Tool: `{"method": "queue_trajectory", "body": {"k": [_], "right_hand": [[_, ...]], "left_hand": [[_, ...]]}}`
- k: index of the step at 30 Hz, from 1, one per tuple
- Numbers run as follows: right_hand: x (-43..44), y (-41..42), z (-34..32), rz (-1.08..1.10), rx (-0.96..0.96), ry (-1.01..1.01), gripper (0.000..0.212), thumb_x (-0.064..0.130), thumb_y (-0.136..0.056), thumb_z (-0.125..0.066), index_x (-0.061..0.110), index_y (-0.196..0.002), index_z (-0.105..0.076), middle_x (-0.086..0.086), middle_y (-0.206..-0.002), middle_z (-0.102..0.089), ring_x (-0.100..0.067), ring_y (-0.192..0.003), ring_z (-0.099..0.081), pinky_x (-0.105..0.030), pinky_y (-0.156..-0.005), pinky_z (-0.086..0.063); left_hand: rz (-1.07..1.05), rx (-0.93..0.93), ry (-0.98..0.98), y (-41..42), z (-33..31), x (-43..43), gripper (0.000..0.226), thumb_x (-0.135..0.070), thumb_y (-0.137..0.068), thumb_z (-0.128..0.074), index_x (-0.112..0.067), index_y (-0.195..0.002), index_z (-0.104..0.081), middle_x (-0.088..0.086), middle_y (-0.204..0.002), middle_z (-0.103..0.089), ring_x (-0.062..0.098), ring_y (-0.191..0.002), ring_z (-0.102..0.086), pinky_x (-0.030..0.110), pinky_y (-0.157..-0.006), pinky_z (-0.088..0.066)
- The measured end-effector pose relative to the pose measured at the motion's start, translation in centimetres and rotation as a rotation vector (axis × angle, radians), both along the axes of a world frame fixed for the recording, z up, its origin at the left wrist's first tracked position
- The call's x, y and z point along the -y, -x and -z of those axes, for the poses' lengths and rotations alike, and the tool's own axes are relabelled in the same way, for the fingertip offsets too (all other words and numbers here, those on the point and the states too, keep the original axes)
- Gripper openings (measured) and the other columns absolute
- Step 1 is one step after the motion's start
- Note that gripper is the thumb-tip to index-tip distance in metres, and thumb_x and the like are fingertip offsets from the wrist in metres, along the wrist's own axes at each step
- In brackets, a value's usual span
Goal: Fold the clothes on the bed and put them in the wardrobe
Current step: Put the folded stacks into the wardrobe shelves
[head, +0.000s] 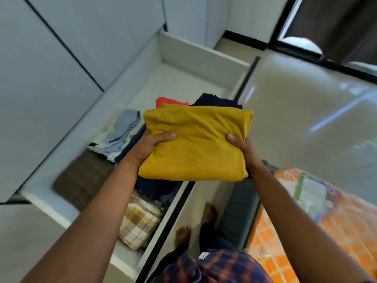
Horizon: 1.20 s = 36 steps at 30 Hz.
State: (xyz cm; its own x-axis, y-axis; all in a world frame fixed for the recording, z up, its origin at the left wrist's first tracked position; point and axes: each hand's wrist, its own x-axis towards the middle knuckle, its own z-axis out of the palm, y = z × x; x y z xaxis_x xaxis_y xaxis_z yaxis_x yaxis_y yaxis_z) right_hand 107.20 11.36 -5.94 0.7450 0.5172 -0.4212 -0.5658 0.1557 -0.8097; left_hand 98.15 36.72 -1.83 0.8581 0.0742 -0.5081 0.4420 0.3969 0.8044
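A folded mustard-yellow garment is held up over the open white wardrobe drawer. My left hand grips its left edge with the thumb on top. My right hand grips its right edge the same way. Beneath and behind the garment lie an orange piece and a dark navy piece in the drawer. The fingers of both hands are hidden under the cloth.
The drawer also holds folded pale blue clothes, a brown checked cloth and a yellow checked cloth. The bed with an orange patterned sheet lies at lower right. Glossy floor spreads to the right. Closed wardrobe doors stand at left.
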Motion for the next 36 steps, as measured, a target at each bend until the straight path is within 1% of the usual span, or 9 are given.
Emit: {"method": "queue_trajectory", "body": {"k": [2, 4, 9, 13, 17, 21, 27, 32, 36], "right_hand": [[-2.2, -0.6, -0.1, -0.097, 0.004, -0.014, 0.117, 0.053, -0.050, -0.098, 0.014, -0.146, -0.045, -0.010, -0.138, -0.064, -0.032, -0.122, -0.064, -0.041, -0.088, -0.058], [-3.9, -0.5, -0.1, -0.158, -0.008, -0.016, 0.120, 0.052, -0.048, -0.099, 0.015, -0.148, -0.043, -0.009, -0.138, -0.064, -0.031, -0.121, -0.065, -0.038, -0.086, -0.059], [-7.2, 0.6, 0.5, -0.304, -0.057, -0.016, 0.119, 0.054, -0.038, -0.101, 0.021, -0.140, -0.048, -0.006, -0.132, -0.068, -0.027, -0.113, -0.070, -0.035, -0.080, -0.060], [-9.4, 1.5, 0.5, -0.391, -0.051, 0.025, 0.120, 0.058, -0.036, -0.100, 0.023, -0.138, -0.048, -0.004, -0.130, -0.068, -0.026, -0.112, -0.070, -0.035, -0.080, -0.060], [-10.9, 1.5, 0.5, -0.458, -0.019, 0.105, 0.118, 0.062, -0.033, -0.098, 0.026, -0.134, -0.050, -0.002, -0.128, -0.067, -0.025, -0.110, -0.071, -0.034, -0.079, -0.061], [-11.9, -0.1, 0.9, -0.509, 0.021, 0.205, 0.132, 0.066, -0.034, -0.096, 0.024, -0.146, -0.041, -0.006, -0.140, -0.060, -0.027, -0.117, -0.067, -0.037, -0.083, -0.060], [-12.6, -5.8, 2.6, -0.585, 0.034, 0.282, 0.135, 0.065, -0.040, -0.096, 0.023, -0.152, -0.035, -0.007, -0.146, -0.056, -0.030, -0.124, -0.063, -0.044, -0.093, -0.058], [-13.7, -12.6, 4.5, -0.673, 0.041, 0.294, 0.131, 0.064, -0.041, -0.096, 0.023, -0.150, -0.038, -0.005, -0.144, -0.058, -0.028, -0.123, -0.064, -0.041, -0.091, -0.059], [-14.7, -19.0, 5.9, -0.761, -0.033, 0.306, 0.130, 0.059, -0.043, -0.098, 0.023, -0.152, -0.037, -0.007, -0.144, -0.058, -0.032, -0.124, -0.063, -0.049, -0.098, -0.056]], "left_hand": [[-0.111, -0.026, 0.004, 1.7, -0.1, -1.1, 0.105, -0.040, -0.030, -0.103, -0.020, -0.125, -0.063, 0.005, -0.116, -0.075, 0.026, -0.101, -0.073, 0.035, -0.072, -0.061], [-0.205, -0.053, 0.028, 3.4, 0.1, -1.8, 0.109, -0.039, -0.027, -0.103, -0.020, -0.126, -0.063, 0.006, -0.115, -0.075, 0.027, -0.098, -0.074, 0.035, -0.068, -0.061], [-0.336, -0.075, 0.076, 7.2, 2.0, -3.7, 0.114, -0.037, -0.032, -0.104, -0.019, -0.135, -0.058, 0.010, -0.127, -0.069, 0.032, -0.109, -0.070, 0.040, -0.076, -0.062], [-0.405, -0.033, 0.118, 9.4, 3.6, -5.0, 0.113, -0.037, -0.032, -0.104, -0.020, -0.133, -0.059, 0.009, -0.125, -0.070, 0.032, -0.111, -0.069, 0.042, -0.078, -0.061], [-0.456, -0.038, 0.133, 10.4, 5.2, -5.7, 0.120, -0.040, -0.028, -0.104, -0.020, -0.137, -0.057, 0.008, -0.127, -0.069, 0.034, -0.114, -0.067, 0.049, -0.092, -0.053], [-0.482, -0.054, 0.188, 10.1, 6.4, -5.5, 0.114, -0.042, -0.027, -0.104, -0.024, -0.130, -0.060, 0.007, -0.124, -0.071, 0.032, -0.109, -0.069, 0.050, -0.094, -0.052], [-0.574, -0.034, 0.236, 6.9, 7.5, -4.4, 0.117, -0.038, -0.028, -0.104, -0.018, -0.134, -0.058, 0.009, -0.123, -0.071, 0.031, -0.105, -0.071, 0.040, -0.073, -0.061], [-0.677, -0.047, 0.224, 1.4, 8.4, -3.2, 0.112, -0.039, -0.026, -0.103, -0.020, -0.128, -0.061, 0.009, -0.122, -0.072, 0.031, -0.106, -0.070, 0.045, -0.083, -0.057], [-0.760, -0.103, 0.184, -4.1, 8.5, -2.4, 0.113, -0.041, -0.024, -0.103, -0.020, -0.127, -0.062, 0.010, -0.122, -0.071, 0.034, -0.108, -0.069, 0.046, -0.084, -0.056]]}}
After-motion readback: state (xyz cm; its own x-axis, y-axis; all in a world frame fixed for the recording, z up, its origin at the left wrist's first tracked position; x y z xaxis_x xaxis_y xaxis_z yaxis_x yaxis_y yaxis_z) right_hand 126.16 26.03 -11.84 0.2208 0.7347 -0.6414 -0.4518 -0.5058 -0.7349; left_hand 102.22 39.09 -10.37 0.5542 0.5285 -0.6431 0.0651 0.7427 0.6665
